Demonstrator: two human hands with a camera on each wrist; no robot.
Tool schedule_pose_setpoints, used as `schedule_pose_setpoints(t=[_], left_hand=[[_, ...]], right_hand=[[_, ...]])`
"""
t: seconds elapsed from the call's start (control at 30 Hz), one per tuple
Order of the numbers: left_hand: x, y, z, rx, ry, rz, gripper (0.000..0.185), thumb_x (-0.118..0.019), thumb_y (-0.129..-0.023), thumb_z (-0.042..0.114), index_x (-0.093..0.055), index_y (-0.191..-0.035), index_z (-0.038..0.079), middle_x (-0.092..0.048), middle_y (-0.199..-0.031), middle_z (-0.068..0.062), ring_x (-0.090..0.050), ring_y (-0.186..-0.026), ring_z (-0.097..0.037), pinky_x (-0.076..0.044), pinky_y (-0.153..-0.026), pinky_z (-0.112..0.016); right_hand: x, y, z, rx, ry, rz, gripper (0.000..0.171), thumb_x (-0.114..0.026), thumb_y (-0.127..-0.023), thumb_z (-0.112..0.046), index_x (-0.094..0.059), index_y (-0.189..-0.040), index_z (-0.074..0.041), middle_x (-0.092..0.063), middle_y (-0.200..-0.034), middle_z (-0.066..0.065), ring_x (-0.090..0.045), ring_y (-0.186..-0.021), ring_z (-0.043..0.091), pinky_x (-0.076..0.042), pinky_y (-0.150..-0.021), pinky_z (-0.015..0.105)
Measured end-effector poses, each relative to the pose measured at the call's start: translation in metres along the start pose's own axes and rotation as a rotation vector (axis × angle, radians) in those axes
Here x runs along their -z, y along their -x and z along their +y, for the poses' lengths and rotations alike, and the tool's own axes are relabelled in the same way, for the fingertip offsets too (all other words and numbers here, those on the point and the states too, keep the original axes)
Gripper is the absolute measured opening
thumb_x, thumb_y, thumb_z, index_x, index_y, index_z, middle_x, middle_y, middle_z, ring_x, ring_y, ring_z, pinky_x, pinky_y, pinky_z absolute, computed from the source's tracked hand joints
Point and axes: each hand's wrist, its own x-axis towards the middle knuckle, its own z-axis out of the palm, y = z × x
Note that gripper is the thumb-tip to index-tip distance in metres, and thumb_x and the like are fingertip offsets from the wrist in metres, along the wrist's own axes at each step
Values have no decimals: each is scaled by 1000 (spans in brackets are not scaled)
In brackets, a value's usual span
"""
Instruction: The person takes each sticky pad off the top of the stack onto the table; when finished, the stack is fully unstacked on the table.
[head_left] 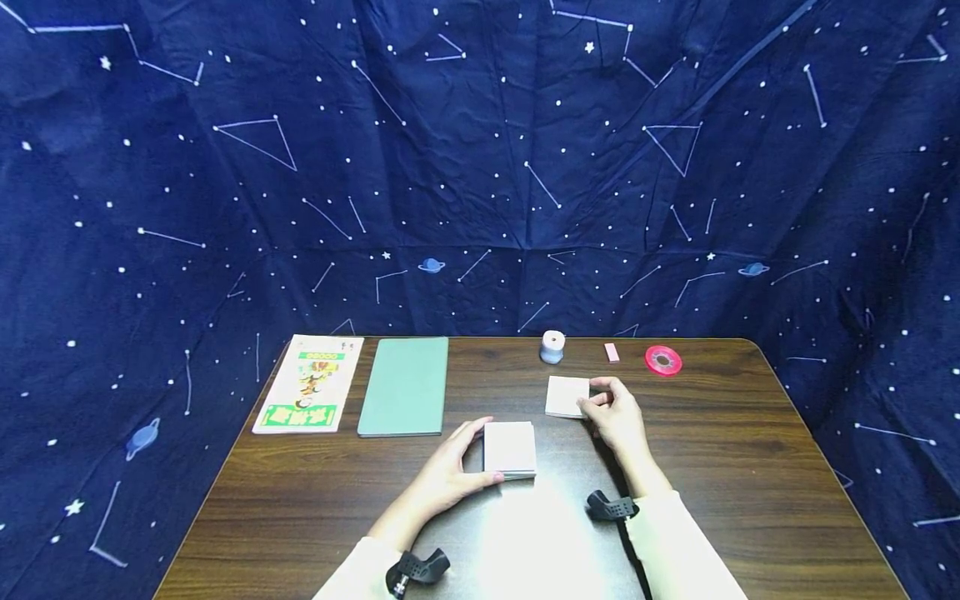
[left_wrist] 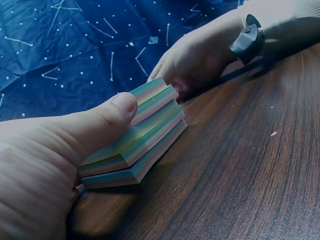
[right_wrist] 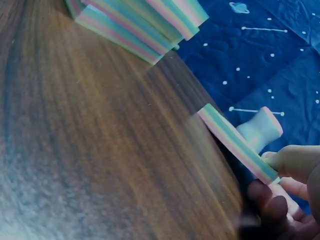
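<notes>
Paper in 2 stacks is being handled on a brown wooden desk [head_left: 712, 467]. The larger stack of notes [head_left: 510, 449] lies flat near the middle of the desk, and its edges are seen in the left wrist view as bands of pastel colours, with the layers slid slightly out of line. The left hand [head_left: 450, 475] is curled round the left side of this stack, with the thumb pressed against the near edge and the fingers [head_left: 474, 428] set along the far side.

A thinner pad [head_left: 566, 396] is gripped by the right hand [head_left: 617, 417] just beyond and to the right of the larger stack, apart from it. It is pinched at its right edge between thumb and fingers [right_wrist: 295, 162], and in the right wrist view it is seen tilted, with its held edge raised off the desk.

At the back edge of the desk a small white and blue spool [head_left: 552, 346], a pink eraser [head_left: 612, 352] and a red roll of tape [head_left: 663, 360] are lined up. On the left a grey-green book [head_left: 405, 387] and a picture book [head_left: 309, 383] with a green and white cover are laid side by side. A dark blue cloth [head_left: 480, 167] printed with stars and planets is hung behind and around the desk.
</notes>
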Motion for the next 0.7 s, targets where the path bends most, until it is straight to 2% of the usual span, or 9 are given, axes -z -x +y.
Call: schedule_pose_setpoints(t=[0.17,0.3,0.5,0.7], left_hand=[[-1,0,0,5,4,-2,94,-93,-85,48,-49,-163,22,-62,-152,3,-54,-149,-24,-39,-127,-59],[-1,-1,0,3,-3,-3,94,-94,-85,47,-49,-164,21,-62,-151,3,-55,-148,-22,-39,-127,-57],[1,-2,1,-6,0,-1,94,-94,-85,45,-49,-163,18,-62,-151,3,-55,-147,-21,-38,-128,-57],[0,-2,0,5,-1,-12,94,-94,-85,46,-49,-164,20,-61,-152,3,-53,-149,-21,-38,-128,-57]], right_hand=[[-1,0,0,44,155,38,37,-85,-90,-15,-75,-123,-4,-71,-78,4,-53,-56,6,-44,-52,23],[-1,-1,-2,50,200,62,33,-86,-89,-15,-77,-119,-4,-73,-79,6,-54,-58,8,-44,-54,24],[-1,-3,-3,-8,78,25,32,-82,-93,-13,-74,-122,-2,-71,-77,3,-62,-53,10,-55,-44,29],[0,-2,-3,-34,9,-13,33,-80,-95,-12,-71,-125,1,-74,-81,10,-63,-56,11,-57,-45,30]])
